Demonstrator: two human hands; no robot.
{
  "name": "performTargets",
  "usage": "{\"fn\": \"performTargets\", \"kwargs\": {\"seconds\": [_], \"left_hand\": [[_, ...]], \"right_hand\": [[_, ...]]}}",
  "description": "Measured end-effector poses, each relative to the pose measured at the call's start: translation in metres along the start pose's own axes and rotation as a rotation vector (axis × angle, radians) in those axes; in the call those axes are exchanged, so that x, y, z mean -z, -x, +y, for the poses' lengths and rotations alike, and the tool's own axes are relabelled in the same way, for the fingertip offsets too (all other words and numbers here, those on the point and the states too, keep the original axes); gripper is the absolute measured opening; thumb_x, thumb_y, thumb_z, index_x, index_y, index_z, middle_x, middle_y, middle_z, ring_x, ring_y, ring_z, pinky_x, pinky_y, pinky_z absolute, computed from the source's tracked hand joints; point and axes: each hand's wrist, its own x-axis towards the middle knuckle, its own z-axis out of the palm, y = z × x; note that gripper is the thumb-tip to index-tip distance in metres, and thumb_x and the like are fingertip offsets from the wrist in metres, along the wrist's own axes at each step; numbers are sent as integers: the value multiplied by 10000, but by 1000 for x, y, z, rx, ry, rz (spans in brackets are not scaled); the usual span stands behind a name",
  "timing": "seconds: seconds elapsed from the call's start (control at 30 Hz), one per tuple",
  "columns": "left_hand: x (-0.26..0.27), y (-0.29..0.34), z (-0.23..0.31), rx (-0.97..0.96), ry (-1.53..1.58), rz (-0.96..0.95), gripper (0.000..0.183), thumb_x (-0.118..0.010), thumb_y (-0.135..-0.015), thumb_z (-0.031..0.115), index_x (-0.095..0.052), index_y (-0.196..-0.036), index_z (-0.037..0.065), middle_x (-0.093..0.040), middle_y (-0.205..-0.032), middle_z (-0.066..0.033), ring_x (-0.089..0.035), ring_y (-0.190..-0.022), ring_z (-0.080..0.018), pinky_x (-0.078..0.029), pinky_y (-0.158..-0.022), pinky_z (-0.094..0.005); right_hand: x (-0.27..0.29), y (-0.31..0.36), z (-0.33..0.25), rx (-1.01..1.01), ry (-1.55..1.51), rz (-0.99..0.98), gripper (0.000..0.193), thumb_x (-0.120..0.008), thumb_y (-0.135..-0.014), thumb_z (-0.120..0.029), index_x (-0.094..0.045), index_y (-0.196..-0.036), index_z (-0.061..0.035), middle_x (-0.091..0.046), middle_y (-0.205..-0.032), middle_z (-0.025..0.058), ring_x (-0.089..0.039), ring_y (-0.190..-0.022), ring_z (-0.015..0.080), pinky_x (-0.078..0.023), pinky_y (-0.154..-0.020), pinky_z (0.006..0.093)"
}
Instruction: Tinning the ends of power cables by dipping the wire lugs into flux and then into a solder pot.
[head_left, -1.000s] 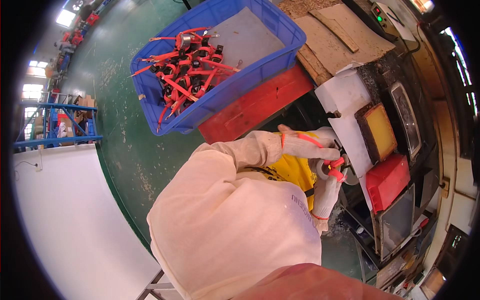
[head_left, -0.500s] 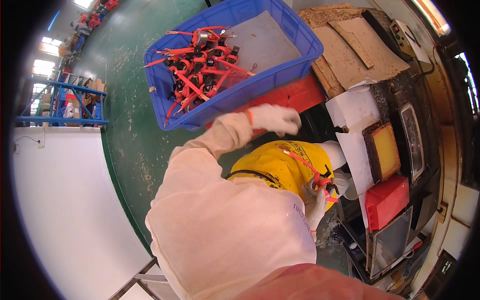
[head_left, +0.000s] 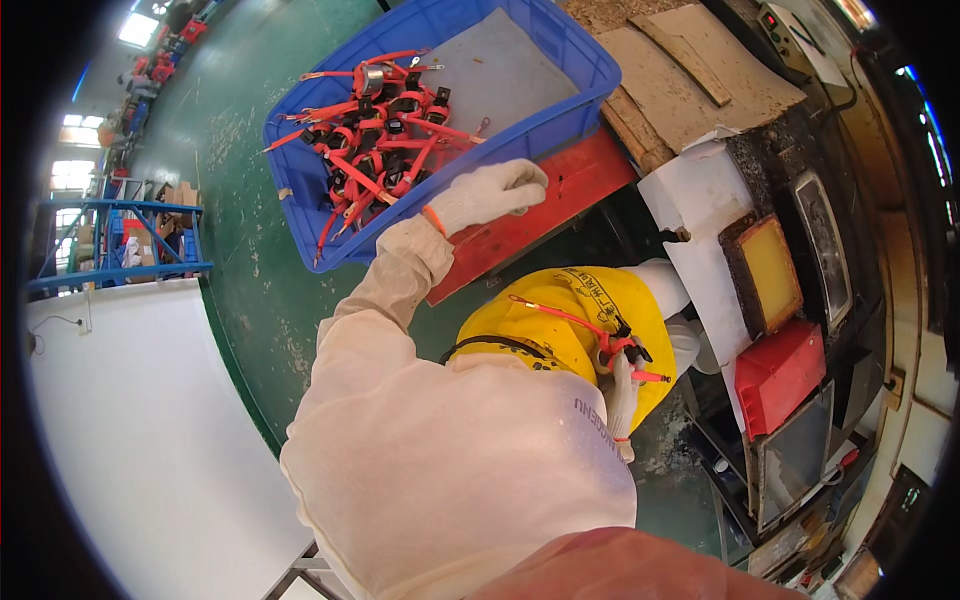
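Observation:
My left hand (head_left: 490,193), in a white glove, is over a red board (head_left: 575,185) beside a blue crate (head_left: 500,160). Its fingers are loosely bent and apart, and nothing shows in them. Lower down, my gloved right hand (head_left: 622,395) is closed on a red cable (head_left: 570,318) with black fittings and a metal lug at its end. This cable lies above the yellow apron (head_left: 520,325) over my lap. A heap of similar red cables (head_left: 380,130) with black fittings fills the crate's left part.
A cluttered bench stands at the right, with a white sheet (head_left: 712,270), a dark-framed yellow block (head_left: 765,275), a metal trough (head_left: 825,240) and a red plastic box (head_left: 780,375). A control box (head_left: 800,50) sits behind. Blue shelving (head_left: 120,235) is far left.
My left hand has moved left and up, nearer the crate, with its fingers now more distinct. The red cable in my right hand has shifted left and turned flatter. The view has shifted slightly.

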Motion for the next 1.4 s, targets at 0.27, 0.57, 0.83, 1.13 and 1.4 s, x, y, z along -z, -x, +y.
{"fn": "performTargets", "kwargs": {"seconds": [0.27,0.57,0.83,1.13,1.4], "left_hand": [[132,-42,-26,-206,-149,800,496,-640,-878,424,-645,-1249,95,-704,-1161,-130,-666,-1095,-247,-501,-952,-352],[224,-59,-99,590,-635,955,641,-682,-764,467,-591,-1260,72,-600,-1268,-234,-588,-1185,-413,-496,-975,-495],[223,-79,-102,656,-673,1115,667,-760,-752,485,-573,-1269,106,-568,-1288,-205,-578,-1201,-362,-505,-965,-483],[270,-43,-77,292,-249,1276,603,-703,-691,482,-733,-1011,-29,-722,-1015,-251,-693,-998,-378,-516,-914,-418],[259,-26,-56,309,-451,1324,678,-702,-694,525,-702,-1104,-15,-707,-1107,-230,-679,-1032,-370,-505,-912,-418]], "right_hand": [[-11,6,-11,-117,-12,15,460,-636,-953,-161,-463,-1376,-116,-576,-1132,39,-553,-1009,155,-440,-881,303],[-8,-2,-5,-142,-50,19,554,-671,-925,-160,-417,-1412,-91,-559,-1228,76,-542,-1111,195,-427,-993,336],[-6,-6,4,-113,-83,23,498,-650,-941,-155,-431,-1386,-103,-567,-1181,63,-558,-1061,195,-457,-950,350],[-13,-5,0,-113,-81,14,453,-631,-962,-148,-439,-1370,-106,-575,-1147,54,-581,-1040,200,-495,-909,353],[-21,-6,-8,-150,-103,30,521,-660,-938,-168,-427,-1397,-82,-553,-1158,46,-536,-1060,184,-438,-957,333]]}}
